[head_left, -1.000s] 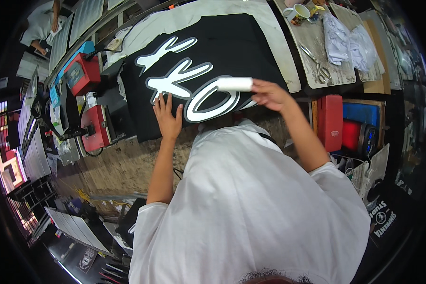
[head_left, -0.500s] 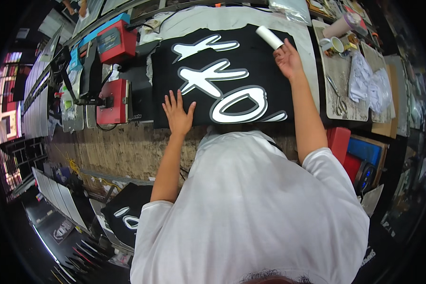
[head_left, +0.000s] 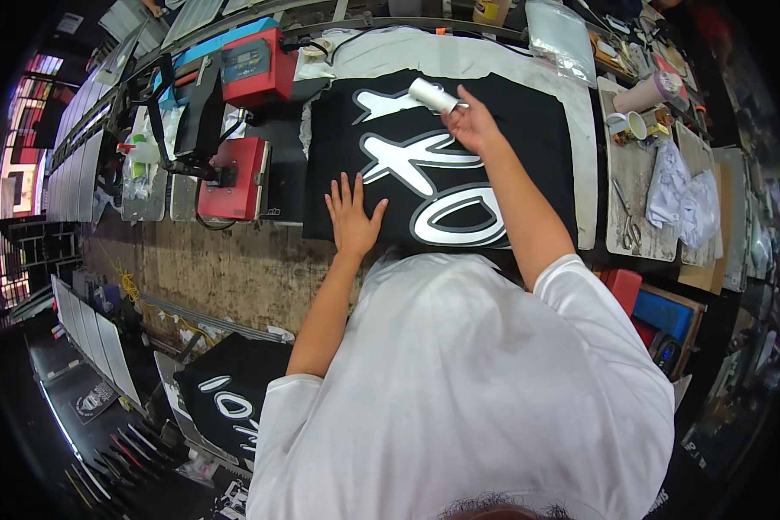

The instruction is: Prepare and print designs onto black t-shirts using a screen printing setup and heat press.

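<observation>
A black garment [head_left: 539, 173] with large white, grey-edged lettering lies spread on the bench in front of me. My left hand [head_left: 353, 217] rests on its left part, open, fingers spread and palm down. My right hand [head_left: 472, 126] is closed round one end of a white cylindrical roller [head_left: 431, 94], held over the upper graphic near the garment's back edge; whether the roller touches the cloth I cannot tell. My right forearm hides part of the lettering.
Red press machines [head_left: 232, 178] with black arms stand left. A worn board [head_left: 637, 247] at right holds scissors [head_left: 624, 221], mugs [head_left: 633, 126] and crumpled white cloths [head_left: 667, 182]. Another printed black garment [head_left: 201, 381] lies lower left. Red and blue boxes [head_left: 663, 308] sit lower right.
My right hand has carried the roller from the lower right lettering up toward the back edge, then leftward over the upper graphic. My left hand stays on the garment. The view has shifted.
</observation>
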Motion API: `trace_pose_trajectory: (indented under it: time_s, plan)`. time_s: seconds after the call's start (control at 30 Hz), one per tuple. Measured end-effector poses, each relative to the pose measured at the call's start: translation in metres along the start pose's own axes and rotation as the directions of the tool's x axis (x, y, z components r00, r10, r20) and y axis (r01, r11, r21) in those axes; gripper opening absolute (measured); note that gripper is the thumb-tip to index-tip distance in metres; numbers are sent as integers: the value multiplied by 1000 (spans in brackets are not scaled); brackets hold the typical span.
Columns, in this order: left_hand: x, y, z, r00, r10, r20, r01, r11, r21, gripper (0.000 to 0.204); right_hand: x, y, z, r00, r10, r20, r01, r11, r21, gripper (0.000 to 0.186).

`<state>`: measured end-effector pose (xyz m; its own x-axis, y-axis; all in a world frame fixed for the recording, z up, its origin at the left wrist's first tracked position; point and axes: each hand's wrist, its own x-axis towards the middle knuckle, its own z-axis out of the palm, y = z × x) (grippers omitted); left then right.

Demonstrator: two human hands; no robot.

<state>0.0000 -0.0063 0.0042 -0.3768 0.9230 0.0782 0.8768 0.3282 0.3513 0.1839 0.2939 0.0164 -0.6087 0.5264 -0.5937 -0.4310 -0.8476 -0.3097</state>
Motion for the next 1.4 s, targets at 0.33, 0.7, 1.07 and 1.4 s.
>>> trace_pose_trajectory:
  time_s: [0.33,0.7,1.07,1.4]
  plan:
    - [1,-2,5,997,44,-57,-45,999,-21,77,-172,-120,-98,481,-867,-128,359,328,-874,50]
    - [4,39,13,989,123,-86,-135,981,-143,64,-216,-143,-199,638,-636,-434,-479,114,-870,62]
    - [-112,33,-66,910,-234,342,412,595,-690,24,-280,-74,-143,603,-796,-54,-219,-100,-970,43]
    - [-205,54,-132,111,-272,956,820,569,67,60,-231,57,-153,643,-589,490,83,-582,-809,60]
